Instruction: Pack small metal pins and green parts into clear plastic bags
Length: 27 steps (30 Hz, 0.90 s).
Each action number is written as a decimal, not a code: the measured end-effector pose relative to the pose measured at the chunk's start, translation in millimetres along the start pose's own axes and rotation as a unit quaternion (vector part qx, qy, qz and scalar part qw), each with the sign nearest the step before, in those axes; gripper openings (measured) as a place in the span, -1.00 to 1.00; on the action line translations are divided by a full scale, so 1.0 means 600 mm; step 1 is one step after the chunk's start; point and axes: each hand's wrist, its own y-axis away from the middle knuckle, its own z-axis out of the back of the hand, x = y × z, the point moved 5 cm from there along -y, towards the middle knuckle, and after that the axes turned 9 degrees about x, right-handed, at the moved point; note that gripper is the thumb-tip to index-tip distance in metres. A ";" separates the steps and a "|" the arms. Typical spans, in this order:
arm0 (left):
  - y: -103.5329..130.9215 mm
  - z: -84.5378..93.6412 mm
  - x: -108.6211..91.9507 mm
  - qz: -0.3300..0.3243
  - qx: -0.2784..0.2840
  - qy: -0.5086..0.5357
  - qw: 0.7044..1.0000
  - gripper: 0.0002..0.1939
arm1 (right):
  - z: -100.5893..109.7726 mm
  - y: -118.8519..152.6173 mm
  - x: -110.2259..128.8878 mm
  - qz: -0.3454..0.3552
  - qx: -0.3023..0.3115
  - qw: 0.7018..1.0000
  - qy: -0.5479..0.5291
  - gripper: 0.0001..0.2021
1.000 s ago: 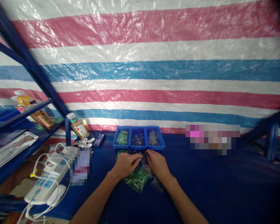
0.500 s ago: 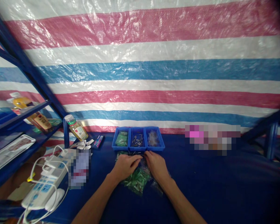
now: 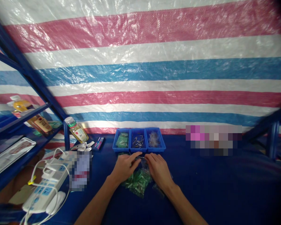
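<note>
My left hand (image 3: 125, 166) is closed, thumb and index finger around a slim dark metal piece (image 3: 138, 157). Facing it, my right hand (image 3: 158, 168) pinches at the piece's other end; its fingertips are partly hidden. Under and between the wrists lies a clear bag of green pieces (image 3: 138, 183). Another clear plastic bag (image 3: 158, 189) is partly covered by my right hand. Just beyond my fingers stand three joined blue bins: one with green pieces (image 3: 122, 139), one with slim dark metal pieces (image 3: 138, 141), one with clear plastic pieces (image 3: 154, 139).
Left on the blue table are a white power strip (image 3: 43, 190) with cables, a bottle (image 3: 76, 129) and a small dark box (image 3: 98, 143). A blue metal frame (image 3: 35, 81) rises at the left. Behind the bins hangs a striped sheet (image 3: 154, 72).
My left index finger has lifted away from the thumb, showing the slim metal piece between them. My right hand has shifted very slightly; the bins and bags stay put.
</note>
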 end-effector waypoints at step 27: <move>-0.002 0.001 -0.028 -0.071 0.013 0.062 0.995 -0.79 | 0.022 0.018 0.019 0.061 -0.024 0.987 -0.147 -0.79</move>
